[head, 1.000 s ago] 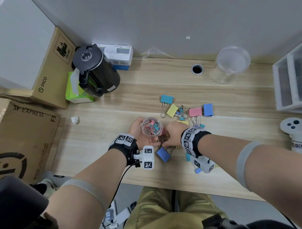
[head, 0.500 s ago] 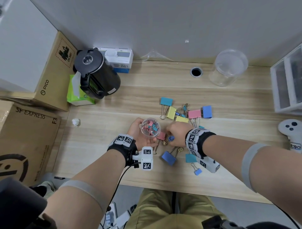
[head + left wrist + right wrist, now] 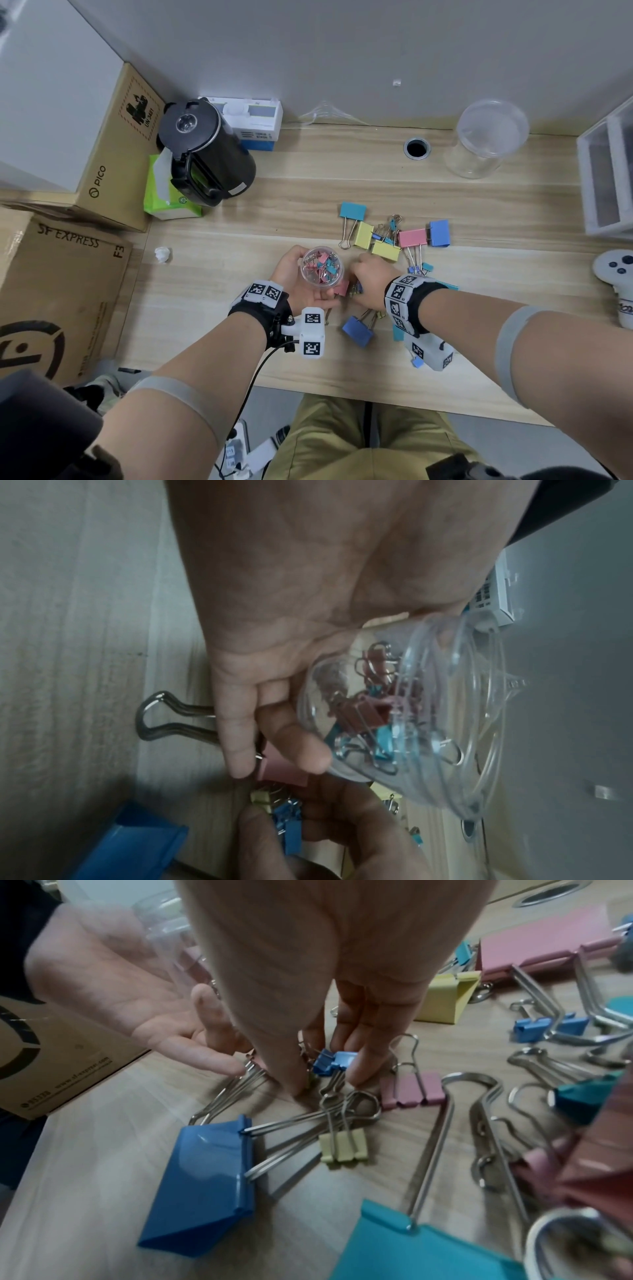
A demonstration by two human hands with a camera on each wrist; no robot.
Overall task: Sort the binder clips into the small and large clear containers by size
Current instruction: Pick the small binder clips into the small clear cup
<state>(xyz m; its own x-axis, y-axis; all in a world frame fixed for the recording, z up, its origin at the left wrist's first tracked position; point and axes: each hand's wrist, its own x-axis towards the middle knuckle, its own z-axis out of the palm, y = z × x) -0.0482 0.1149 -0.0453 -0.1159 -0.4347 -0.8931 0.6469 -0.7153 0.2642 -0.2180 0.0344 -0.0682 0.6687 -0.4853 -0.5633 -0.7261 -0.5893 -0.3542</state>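
My left hand (image 3: 301,287) grips the small clear container (image 3: 322,265), tilted and holding several small pink and teal clips (image 3: 373,718). Its lower fingers rest on a large pink clip (image 3: 281,772). Just to the right, my right hand (image 3: 368,277) points its fingertips down at the table and pinches a small blue clip (image 3: 334,1060) between thumb and fingers. Small yellow (image 3: 342,1146) and pink (image 3: 411,1089) clips lie beside it. Large clips lie around: blue (image 3: 358,330) near me, and teal (image 3: 353,210), yellow (image 3: 363,234) and pink (image 3: 412,238) farther back. The large clear container (image 3: 486,140) stands empty at the back right.
A black kettle (image 3: 205,154) and a green tissue box (image 3: 164,202) stand at the back left beside cardboard boxes (image 3: 51,291). A white drawer unit (image 3: 606,181) and a white controller (image 3: 616,270) sit at the right. A cable hole (image 3: 417,148) is at the back.
My right hand shifted a little away from me, uncovering the large blue clip, and its fingertips came down around the small blue clip. The left hand keeps holding the small container.
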